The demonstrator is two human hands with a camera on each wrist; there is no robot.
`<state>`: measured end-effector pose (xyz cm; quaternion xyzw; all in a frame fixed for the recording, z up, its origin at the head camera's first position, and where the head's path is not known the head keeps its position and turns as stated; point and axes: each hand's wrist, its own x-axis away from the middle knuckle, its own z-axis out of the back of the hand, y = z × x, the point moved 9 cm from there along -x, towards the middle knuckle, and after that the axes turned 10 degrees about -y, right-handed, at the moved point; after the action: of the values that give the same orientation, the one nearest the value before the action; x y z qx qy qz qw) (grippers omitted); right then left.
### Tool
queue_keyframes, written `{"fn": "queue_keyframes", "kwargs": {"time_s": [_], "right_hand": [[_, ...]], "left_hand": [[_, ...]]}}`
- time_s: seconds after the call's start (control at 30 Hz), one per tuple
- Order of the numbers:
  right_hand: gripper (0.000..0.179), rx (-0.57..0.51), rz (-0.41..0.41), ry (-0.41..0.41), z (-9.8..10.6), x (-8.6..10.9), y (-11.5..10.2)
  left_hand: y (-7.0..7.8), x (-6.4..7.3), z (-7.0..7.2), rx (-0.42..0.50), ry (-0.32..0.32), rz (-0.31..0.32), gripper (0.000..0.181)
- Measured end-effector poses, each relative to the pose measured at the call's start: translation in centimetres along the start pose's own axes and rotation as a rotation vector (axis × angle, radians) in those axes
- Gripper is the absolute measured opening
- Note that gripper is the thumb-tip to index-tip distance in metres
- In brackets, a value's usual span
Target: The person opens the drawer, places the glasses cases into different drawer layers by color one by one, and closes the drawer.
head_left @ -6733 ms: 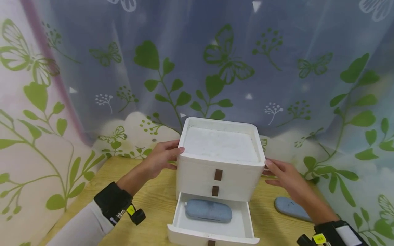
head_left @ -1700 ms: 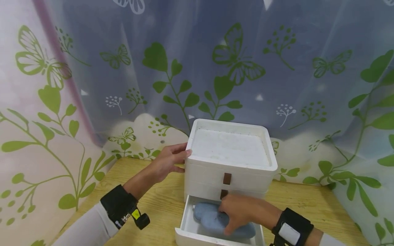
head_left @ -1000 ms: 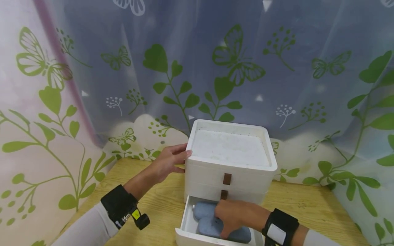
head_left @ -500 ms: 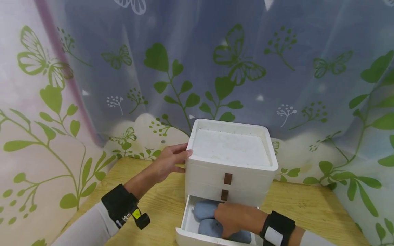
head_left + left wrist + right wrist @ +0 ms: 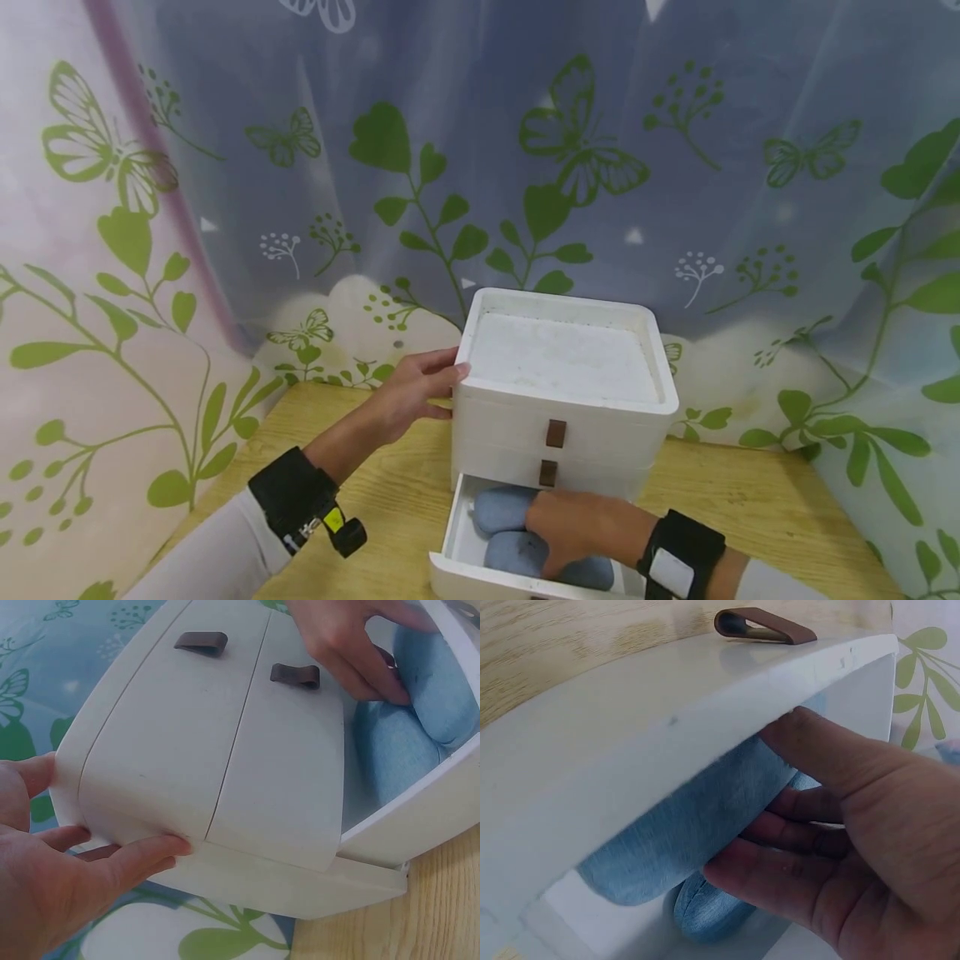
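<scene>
A white drawer cabinet (image 5: 498, 429) stands on the table with its bottom drawer (image 5: 452, 533) pulled out. Two blue glasses cases lie inside: a rear case (image 5: 498, 510) and a front case (image 5: 512, 553) nearer the drawer's front panel. My right hand (image 5: 573, 527) reaches in from the right and holds the front case between thumb and fingers, as the right wrist view shows; it hides part of both cases. My left hand (image 5: 412, 390) rests against the cabinet's left side near the top, thumb at the front corner, fingers extended in the left wrist view.
Brown pull tabs (image 5: 556, 433) mark the upper two drawers, which are closed. The cabinet's top is a shallow tray (image 5: 562, 354) with a raised rim. Behind the wooden table (image 5: 382, 500) hangs a curtain (image 5: 465, 167) printed with leaves and butterflies.
The glasses case from the table at right is now in the drawer beside the other. My right hand has left the cabinet's side and lowered the case; lately it barely moves. My left hand stays put.
</scene>
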<state>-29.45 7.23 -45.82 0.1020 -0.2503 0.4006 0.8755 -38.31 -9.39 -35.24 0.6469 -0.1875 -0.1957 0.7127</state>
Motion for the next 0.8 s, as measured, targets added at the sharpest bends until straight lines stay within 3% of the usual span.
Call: {"fn": "queue_keyframes", "kwargs": {"time_s": [0.1,0.23,0.57,0.7,0.8], "right_hand": [[0.03,-0.021,0.024,0.002,0.1,0.3,0.2],[0.032,-0.147,0.032,0.008,0.4,1.4,1.0],[0.035,-0.434,0.199,0.19,2.2,5.7,1.4],[0.034,-0.608,0.246,0.255,2.0,6.9,1.4],[0.035,-0.772,0.242,0.254,1.1,7.4,1.4]], "left_hand": [[0.0,0.0,0.1,0.001,0.004,0.001,0.063],[-0.1,0.0,0.2,0.0,0.011,0.003,0.062],[0.0,0.3,0.3,0.0,0.013,0.002,0.062],[0.0,0.3,0.3,-0.004,0.004,-0.001,0.063],[0.0,0.3,0.2,-0.004,-0.001,-0.003,0.064]]}}
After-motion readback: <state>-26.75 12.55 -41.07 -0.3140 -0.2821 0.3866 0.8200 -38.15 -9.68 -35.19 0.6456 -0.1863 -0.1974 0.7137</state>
